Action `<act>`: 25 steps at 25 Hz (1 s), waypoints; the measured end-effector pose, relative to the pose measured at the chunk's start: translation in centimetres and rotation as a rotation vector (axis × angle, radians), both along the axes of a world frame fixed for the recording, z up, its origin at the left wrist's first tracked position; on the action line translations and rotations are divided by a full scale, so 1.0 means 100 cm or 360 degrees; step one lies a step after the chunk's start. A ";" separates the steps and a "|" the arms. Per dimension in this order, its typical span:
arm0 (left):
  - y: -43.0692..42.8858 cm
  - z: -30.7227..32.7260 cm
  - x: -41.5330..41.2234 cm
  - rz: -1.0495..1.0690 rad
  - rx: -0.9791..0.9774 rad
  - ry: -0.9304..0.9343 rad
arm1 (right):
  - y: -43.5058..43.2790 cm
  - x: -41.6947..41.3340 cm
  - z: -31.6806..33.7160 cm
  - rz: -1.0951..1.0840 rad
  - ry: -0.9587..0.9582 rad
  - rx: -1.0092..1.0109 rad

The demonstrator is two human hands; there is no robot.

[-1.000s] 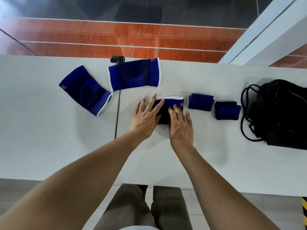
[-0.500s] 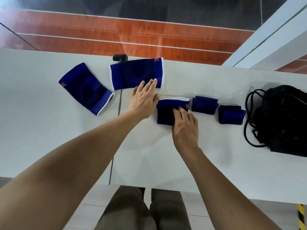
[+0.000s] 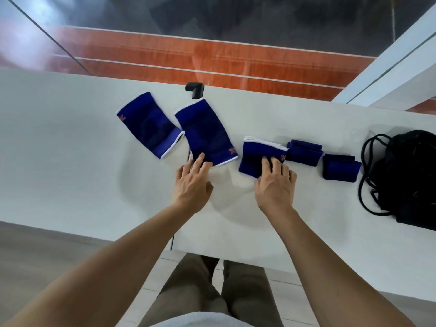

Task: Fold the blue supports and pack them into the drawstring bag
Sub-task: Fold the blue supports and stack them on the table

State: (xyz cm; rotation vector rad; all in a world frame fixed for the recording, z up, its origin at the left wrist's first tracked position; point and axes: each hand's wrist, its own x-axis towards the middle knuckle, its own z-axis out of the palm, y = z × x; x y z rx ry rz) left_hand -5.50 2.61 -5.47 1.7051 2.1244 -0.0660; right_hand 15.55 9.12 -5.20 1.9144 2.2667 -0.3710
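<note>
Two blue supports lie flat and unfolded on the white table (image 3: 70, 166): one at the left (image 3: 151, 125), one beside it (image 3: 205, 133). My left hand (image 3: 192, 182) is open, its fingertips resting on the near edge of that second support. A folded blue support (image 3: 257, 152) with white trim sits to the right. My right hand (image 3: 276, 185) presses its fingers on this support's near right corner without gripping. Two smaller folded supports (image 3: 304, 152) (image 3: 341, 169) follow in a row. The black drawstring bag (image 3: 410, 175) lies at the far right, cords looped beside it.
A small black bracket (image 3: 194, 89) sits at the table's far edge, just beyond the unfolded supports. A seam runs across the table under my left hand. Past the far edge is an orange floor; a white beam (image 3: 389, 74) crosses the upper right.
My left hand left the folded support, reached to the far unfolded one and dragged it nearer, turning it. My right hand stayed on the folded support.
</note>
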 end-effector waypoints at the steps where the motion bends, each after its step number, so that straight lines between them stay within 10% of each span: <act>1: -0.012 0.003 0.001 0.0014 -0.0019 0.0015 | -0.001 0.000 0.001 0.0003 -0.0004 -0.0019; 25: -0.017 0.024 -0.156 -0.0267 -0.0270 0.0170 | -0.127 -0.110 0.002 0.0211 0.0345 -0.0117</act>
